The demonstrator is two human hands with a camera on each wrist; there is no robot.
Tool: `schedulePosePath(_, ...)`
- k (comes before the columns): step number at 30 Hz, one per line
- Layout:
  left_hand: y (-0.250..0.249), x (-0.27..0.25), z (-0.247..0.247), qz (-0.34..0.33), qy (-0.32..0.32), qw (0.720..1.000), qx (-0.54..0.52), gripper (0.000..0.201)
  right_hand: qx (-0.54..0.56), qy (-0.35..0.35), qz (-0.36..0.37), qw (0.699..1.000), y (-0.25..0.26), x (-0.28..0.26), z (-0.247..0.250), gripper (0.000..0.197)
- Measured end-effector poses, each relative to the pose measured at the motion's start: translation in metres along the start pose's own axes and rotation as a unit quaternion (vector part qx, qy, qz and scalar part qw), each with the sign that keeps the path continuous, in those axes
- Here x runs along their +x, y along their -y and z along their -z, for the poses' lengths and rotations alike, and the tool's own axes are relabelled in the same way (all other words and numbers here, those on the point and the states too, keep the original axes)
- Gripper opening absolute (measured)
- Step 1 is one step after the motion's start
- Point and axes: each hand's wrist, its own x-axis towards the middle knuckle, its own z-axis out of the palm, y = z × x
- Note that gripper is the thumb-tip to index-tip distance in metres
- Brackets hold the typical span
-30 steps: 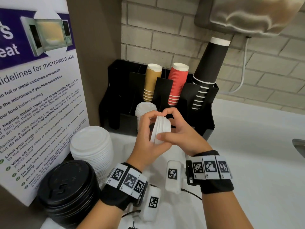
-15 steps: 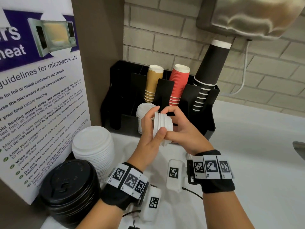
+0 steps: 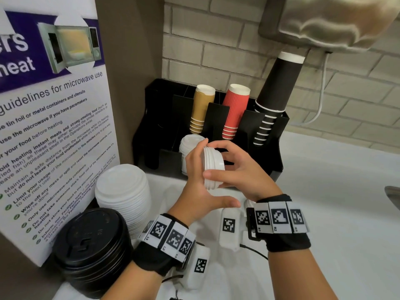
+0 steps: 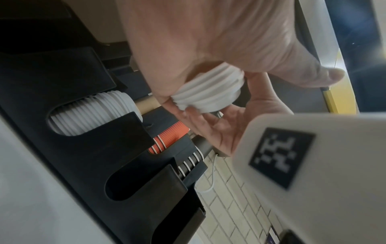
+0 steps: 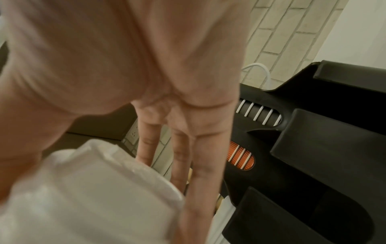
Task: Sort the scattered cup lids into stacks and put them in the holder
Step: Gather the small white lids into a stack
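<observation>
I'm holding a short stack of small white lids between both hands, just in front of the black holder at the back of the bench. The stack's axis is lying roughly sideways, l. to r., with the rims standing on edge, so it's going to need tipping upright before it drops into a slot. My left hand is pressing flat against the stack's left face, fingers straight, thumb out below. My right hand is curling round the other side, thumb across the near rim, fingers over the top; that one is doing the gripping.

The slot that matters is directly behind my left hand: it's already carrying a white lid pile of what looks like the same size, w/ room above it. My left hand is nearer to it; the empty slot to its right is sitting closer to my right hand. Which one I'm aiming at, I can't say for sure; the right wrist view is too blurry.

The lids are thin, ridged plastic, nested tight, approx. five or six deep. Bigger white lids and black lids are waiting stacked on the bench at my left.
</observation>
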Motion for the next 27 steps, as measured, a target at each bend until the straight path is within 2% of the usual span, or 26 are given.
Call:
schedulePosePath(3, 0.000, 0.002, 0.000, -0.004, -0.008, 1.000, -0.017, 0.137, -0.029, 0.016, 0.007, 0.999, 0.007, 0.009, 0.001, 0.053)
schedulePosePath(7, 0.001, 0.008, 0.007, -0.014, -0.039, 0.999, -0.021, 0.135, -0.076, 0.055, 0.018, 0.995, 0.019, 0.034, 0.005, 0.051)
schedulePosePath(9, 0.002, 0.010, 0.008, -0.003, -0.086, 0.996, -0.032, 0.126, -0.110, 0.040, 0.030, 0.993, 0.024, 0.054, 0.010, 0.049)
schedulePosePath(10, 0.003, 0.010, 0.008, 0.003, -0.124, 0.992, -0.039, 0.112, -0.140, 0.019, 0.043, 0.989, 0.026, 0.066, 0.013, 0.048)
schedulePosePath(13, 0.004, 0.010, 0.008, 0.007, -0.247, 0.968, -0.045, 0.053, -0.284, -0.034, 0.059, 0.956, 0.028, 0.106, 0.022, 0.054)
schedulePosePath(15, 0.004, 0.010, 0.009, 0.022, -0.280, 0.959, -0.042, 0.036, -0.373, -0.009, 0.035, 0.927, 0.024, 0.126, 0.020, 0.063)
schedulePosePath(17, 0.004, 0.009, 0.011, 0.039, -0.277, 0.959, -0.050, 0.027, -0.433, 0.038, 0.025, 0.900, 0.015, 0.139, 0.012, 0.070)
schedulePosePath(20, 0.005, 0.009, 0.012, 0.047, -0.268, 0.961, -0.038, 0.016, -0.488, 0.084, 0.018, 0.869, 0.003, 0.149, -0.001, 0.068)
schedulePosePath(23, 0.007, 0.009, 0.013, 0.054, -0.277, 0.959, -0.030, 0.022, -0.520, 0.106, 0.000, 0.848, -0.005, 0.150, -0.007, 0.068)
schedulePosePath(27, 0.005, 0.009, 0.013, 0.063, -0.287, 0.955, -0.033, 0.023, -0.566, 0.098, 0.027, 0.818, -0.012, 0.145, -0.008, 0.079)
